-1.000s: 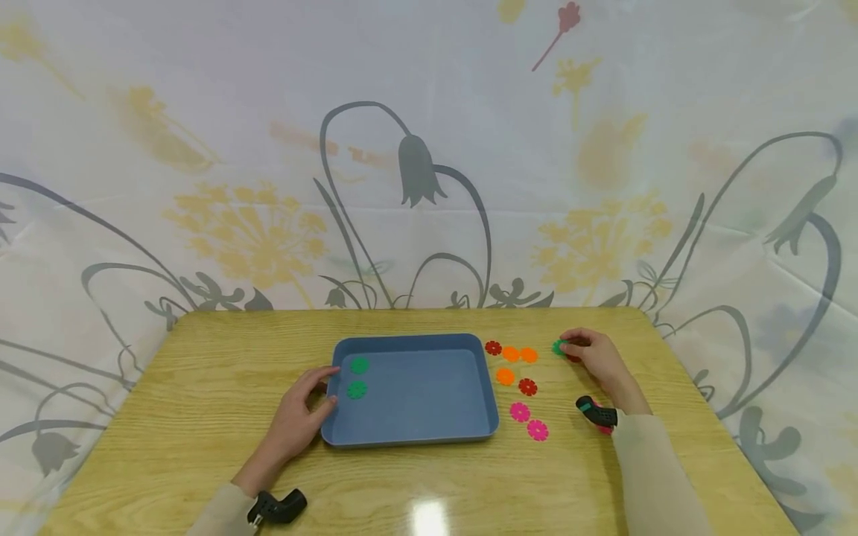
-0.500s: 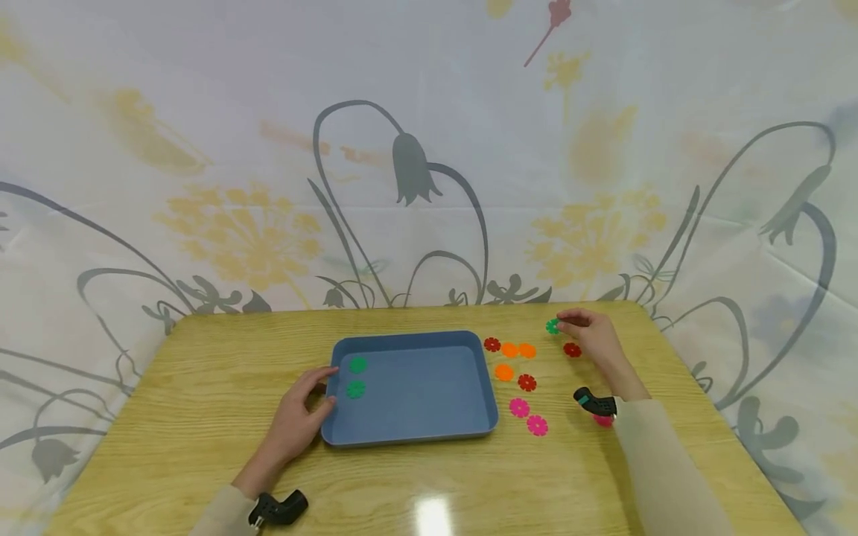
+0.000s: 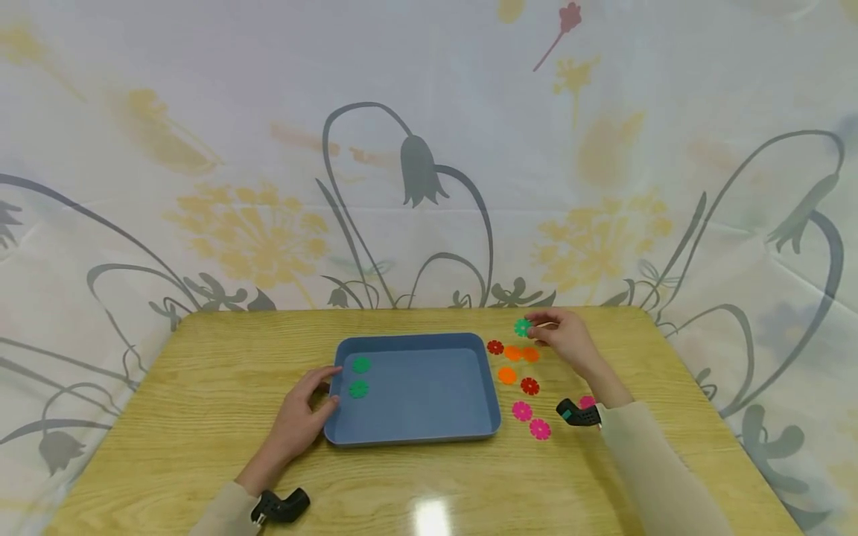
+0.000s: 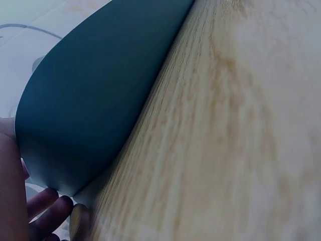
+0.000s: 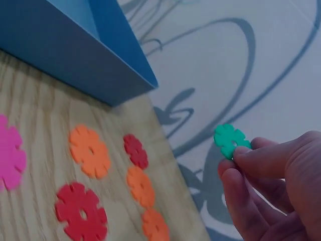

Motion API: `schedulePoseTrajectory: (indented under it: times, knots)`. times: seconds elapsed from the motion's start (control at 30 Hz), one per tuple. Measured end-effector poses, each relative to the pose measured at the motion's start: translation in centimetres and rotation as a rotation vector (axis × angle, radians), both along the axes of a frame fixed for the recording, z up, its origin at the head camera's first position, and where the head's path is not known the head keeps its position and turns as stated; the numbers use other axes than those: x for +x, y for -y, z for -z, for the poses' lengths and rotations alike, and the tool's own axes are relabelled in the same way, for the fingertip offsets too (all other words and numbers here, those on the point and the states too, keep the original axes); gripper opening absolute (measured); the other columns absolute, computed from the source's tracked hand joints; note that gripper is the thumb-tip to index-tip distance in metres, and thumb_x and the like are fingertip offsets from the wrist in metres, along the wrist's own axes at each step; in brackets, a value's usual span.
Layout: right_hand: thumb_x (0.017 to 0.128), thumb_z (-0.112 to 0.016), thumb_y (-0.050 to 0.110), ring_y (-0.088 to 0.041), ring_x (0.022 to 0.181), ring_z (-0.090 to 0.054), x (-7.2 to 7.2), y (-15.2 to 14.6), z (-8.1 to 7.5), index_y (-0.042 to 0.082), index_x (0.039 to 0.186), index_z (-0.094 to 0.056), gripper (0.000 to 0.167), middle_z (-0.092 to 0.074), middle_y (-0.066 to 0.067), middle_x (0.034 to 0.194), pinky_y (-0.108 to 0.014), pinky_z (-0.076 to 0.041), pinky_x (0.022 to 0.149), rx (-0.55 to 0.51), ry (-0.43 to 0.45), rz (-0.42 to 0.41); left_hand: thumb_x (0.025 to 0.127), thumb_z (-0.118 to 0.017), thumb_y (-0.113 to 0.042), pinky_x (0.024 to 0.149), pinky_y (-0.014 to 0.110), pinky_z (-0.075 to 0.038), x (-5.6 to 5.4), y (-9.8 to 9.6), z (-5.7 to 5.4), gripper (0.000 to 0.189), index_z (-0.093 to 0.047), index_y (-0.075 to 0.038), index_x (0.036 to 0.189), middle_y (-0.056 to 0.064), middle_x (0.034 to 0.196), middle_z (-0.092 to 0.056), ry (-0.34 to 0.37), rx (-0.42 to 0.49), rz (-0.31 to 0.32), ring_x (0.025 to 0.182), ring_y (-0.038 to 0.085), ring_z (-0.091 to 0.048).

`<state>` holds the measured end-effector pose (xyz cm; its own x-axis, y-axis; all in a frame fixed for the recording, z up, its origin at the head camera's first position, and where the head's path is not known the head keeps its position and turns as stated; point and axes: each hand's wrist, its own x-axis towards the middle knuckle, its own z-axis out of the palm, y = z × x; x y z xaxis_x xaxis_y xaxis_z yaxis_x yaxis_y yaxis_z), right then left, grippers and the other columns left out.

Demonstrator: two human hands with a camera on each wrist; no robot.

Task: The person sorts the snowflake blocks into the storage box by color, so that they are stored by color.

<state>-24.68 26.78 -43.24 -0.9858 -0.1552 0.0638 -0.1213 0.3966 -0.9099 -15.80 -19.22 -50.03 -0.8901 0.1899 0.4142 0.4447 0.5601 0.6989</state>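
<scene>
My right hand [image 3: 568,344] pinches a green notched plastic disc [image 5: 230,140] between thumb and fingers, lifted beyond the tray's far right corner. The fingertips cover part of the disc's edge. A blue rectangular tray [image 3: 415,439] lies on the table, with two green notched discs inside near its left end, one disc [image 3: 361,365] behind the other disc [image 3: 358,389]. At the tray's left side, my left hand [image 3: 295,420] holds the wall, thumb and index at the rim and other fingers against the outside, as the left wrist view shows.
Right of the tray lie loose notched discs: red discs [image 3: 529,385], several orange discs [image 3: 507,375] and pink discs [image 3: 540,429]. Another pink disc [image 3: 587,402] lies by the right wrist. A flower-patterned curtain [image 3: 429,246] rises behind the wooden table [image 3: 375,491].
The right hand has lifted the green disc off the table and carried it left toward the tray. It now covers the red disc that showed beside it. The left hand stays put.
</scene>
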Motion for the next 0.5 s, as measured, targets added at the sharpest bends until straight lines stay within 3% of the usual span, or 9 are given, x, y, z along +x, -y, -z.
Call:
schedulePoseTrajectory:
  times: [0.17, 0.4, 0.5]
  knots:
    - [0.087, -0.064, 0.005, -0.038, 0.089, -0.061, 0.2, 2.1, -0.3, -0.003, 0.112, -0.062, 0.026, -0.061, -0.019, 0.103, -0.042, -0.052, 0.074, 0.002, 0.017, -0.043, 0.085, -0.065, -0.004, 0.079, 0.040, -0.045, -0.1, 0.0, 0.1, 0.044, -0.056, -0.010, 0.128, 0.002, 0.124, -0.054, 0.007, 0.000, -0.003, 0.094, 0.016, -0.056]
    - [0.086, -0.064, 0.002, -0.037, 0.086, -0.063, 0.4, 5.8, -0.7, -0.001, 0.109, -0.064, 0.023, -0.062, -0.017, 0.099, -0.048, -0.051, 0.074, 0.015, 0.022, -0.135, 0.086, -0.064, -0.006, 0.080, 0.040, -0.044, 0.0, 0.0, -0.1, 0.044, -0.055, -0.011, 0.129, 0.003, 0.126, -0.053, 0.018, 0.005, 0.005, 0.095, 0.017, -0.056]
    - [0.086, -0.064, 0.001, -0.036, 0.084, -0.064, 0.4, 7.5, -0.8, 0.000, 0.107, -0.065, 0.021, -0.062, -0.014, 0.097, -0.044, -0.052, 0.072, 0.024, 0.029, -0.176, 0.086, -0.064, -0.006, 0.081, 0.040, -0.044, 0.0, 0.0, -0.1, 0.044, -0.055, -0.011, 0.129, 0.003, 0.127, -0.052, 0.026, 0.003, 0.007, 0.095, 0.017, -0.056]
